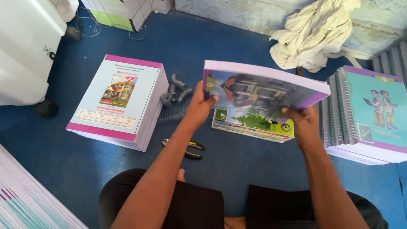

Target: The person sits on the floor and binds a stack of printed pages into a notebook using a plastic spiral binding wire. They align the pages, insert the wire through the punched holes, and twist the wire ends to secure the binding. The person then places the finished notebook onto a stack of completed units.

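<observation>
Notebook [265,91], unbound and thick, was held tilted in the air above the short cover stack [250,125] on the blue floor [237,161]. Our left hand [199,108] and right hand [305,125] clasped its near edge; we judged loose sheets could slide and fan out.

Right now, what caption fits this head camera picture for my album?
Both hands, left and right, lift a notebook over a blue floor beside stacked books.
</observation>
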